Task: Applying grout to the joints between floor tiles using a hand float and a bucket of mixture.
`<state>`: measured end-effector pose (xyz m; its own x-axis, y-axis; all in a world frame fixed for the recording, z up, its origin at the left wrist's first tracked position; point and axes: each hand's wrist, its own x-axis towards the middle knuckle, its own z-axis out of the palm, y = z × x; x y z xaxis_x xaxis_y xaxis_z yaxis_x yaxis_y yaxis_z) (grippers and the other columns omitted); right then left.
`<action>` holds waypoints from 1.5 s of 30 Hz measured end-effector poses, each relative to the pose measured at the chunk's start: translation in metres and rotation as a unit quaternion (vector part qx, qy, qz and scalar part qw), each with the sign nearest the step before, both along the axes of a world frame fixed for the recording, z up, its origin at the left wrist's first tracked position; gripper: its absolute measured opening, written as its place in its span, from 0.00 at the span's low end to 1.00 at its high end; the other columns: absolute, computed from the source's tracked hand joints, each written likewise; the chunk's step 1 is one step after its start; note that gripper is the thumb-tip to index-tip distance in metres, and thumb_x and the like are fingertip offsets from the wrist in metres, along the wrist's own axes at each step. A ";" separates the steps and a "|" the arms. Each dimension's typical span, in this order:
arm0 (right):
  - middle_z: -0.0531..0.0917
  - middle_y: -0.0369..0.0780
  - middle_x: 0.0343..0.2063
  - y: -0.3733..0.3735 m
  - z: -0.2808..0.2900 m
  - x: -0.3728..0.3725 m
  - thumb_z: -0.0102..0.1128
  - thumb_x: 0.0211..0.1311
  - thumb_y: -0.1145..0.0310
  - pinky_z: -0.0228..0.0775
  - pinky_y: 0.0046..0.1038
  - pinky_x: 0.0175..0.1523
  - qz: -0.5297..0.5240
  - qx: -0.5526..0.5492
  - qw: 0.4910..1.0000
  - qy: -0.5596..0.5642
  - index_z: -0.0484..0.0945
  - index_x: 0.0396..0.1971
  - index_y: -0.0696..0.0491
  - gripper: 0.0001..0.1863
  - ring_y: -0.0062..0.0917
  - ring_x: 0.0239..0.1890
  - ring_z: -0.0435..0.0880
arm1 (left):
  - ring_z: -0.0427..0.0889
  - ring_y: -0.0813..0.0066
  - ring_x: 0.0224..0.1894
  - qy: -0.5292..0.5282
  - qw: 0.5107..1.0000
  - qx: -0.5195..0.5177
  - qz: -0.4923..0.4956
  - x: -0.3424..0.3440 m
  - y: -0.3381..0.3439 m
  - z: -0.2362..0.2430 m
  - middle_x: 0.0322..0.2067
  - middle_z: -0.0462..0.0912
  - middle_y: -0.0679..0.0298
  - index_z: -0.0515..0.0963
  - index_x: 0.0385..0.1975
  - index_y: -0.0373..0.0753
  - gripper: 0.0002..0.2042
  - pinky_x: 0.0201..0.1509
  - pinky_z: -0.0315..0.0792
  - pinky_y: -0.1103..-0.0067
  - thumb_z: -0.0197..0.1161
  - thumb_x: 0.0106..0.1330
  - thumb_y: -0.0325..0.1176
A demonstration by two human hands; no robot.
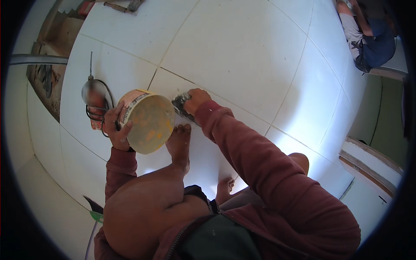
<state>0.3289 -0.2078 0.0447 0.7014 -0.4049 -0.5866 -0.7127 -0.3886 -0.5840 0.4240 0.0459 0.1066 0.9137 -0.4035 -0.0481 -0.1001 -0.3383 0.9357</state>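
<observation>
With left hand (116, 128), we are gripping tub (145, 113) by side wall; judging it light, stiff. Right hand (197, 101) is clutching dark bundle (180, 104), probably soft.

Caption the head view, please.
Left hand grips a tilted tub; right hand clutches a dark item beside it, over white floor tiles.

Your right hand (196, 103) partly hides a dark, smeared thing (179, 102); a round object (93, 92) to your left is blurred; another person (378, 45), upper right, is cut off.
</observation>
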 end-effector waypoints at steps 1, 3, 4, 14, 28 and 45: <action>0.75 0.52 0.33 -0.002 0.006 0.008 0.54 0.39 0.68 0.67 0.39 0.47 0.105 0.091 0.986 0.089 0.75 0.34 0.59 0.18 0.47 0.40 0.73 | 0.65 0.70 0.44 -0.010 1.000 0.021 -0.020 0.004 0.004 -0.004 0.38 0.64 0.63 0.73 0.48 0.33 0.30 0.56 0.57 0.75 0.62 0.41 0.39; 0.75 0.52 0.36 -0.012 0.009 0.005 0.54 0.40 0.68 0.66 0.38 0.49 0.093 0.012 0.995 0.025 0.75 0.34 0.59 0.17 0.46 0.43 0.72 | 0.65 0.70 0.45 -0.002 1.000 0.003 -0.008 0.002 0.001 -0.002 0.38 0.64 0.63 0.73 0.48 0.33 0.30 0.56 0.57 0.75 0.62 0.40 0.39; 0.75 0.52 0.38 -0.014 0.010 0.000 0.54 0.41 0.69 0.66 0.37 0.51 0.078 -0.066 0.994 -0.034 0.75 0.35 0.59 0.17 0.46 0.46 0.71 | 0.65 0.70 0.45 0.014 1.000 -0.015 0.002 -0.003 -0.003 0.002 0.39 0.65 0.62 0.73 0.48 0.33 0.30 0.56 0.57 0.75 0.63 0.40 0.39; 0.77 0.49 0.33 -0.009 0.002 0.003 0.55 0.35 0.71 0.68 0.34 0.50 0.128 -0.103 0.986 -0.003 0.78 0.28 0.57 0.14 0.44 0.41 0.75 | 0.65 0.71 0.44 0.027 0.999 -0.022 0.021 -0.004 -0.005 0.002 0.38 0.64 0.63 0.73 0.48 0.34 0.29 0.55 0.59 0.75 0.63 0.41 0.36; 0.74 0.50 0.41 -0.015 0.014 0.037 0.54 0.40 0.69 0.66 0.37 0.52 0.214 0.022 0.975 0.062 0.75 0.33 0.57 0.16 0.45 0.48 0.70 | 0.65 0.71 0.45 0.038 0.999 -0.007 0.023 -0.003 0.004 -0.004 0.38 0.64 0.64 0.74 0.48 0.35 0.30 0.56 0.58 0.75 0.64 0.38 0.36; 0.80 0.38 0.34 -0.046 0.027 0.102 0.55 0.41 0.71 0.66 0.34 0.48 0.443 -0.181 0.877 0.027 0.81 0.31 0.45 0.13 0.32 0.45 0.74 | 0.65 0.71 0.46 0.009 0.999 0.017 0.028 0.002 0.010 0.010 0.40 0.65 0.63 0.74 0.47 0.35 0.26 0.56 0.59 0.76 0.64 0.41 0.31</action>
<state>0.4311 -0.2541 0.0714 0.8103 0.1199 -0.5737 -0.0587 -0.9573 -0.2831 0.4264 0.0559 0.1170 0.9338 -0.3496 -0.0768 -0.0642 -0.3746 0.9250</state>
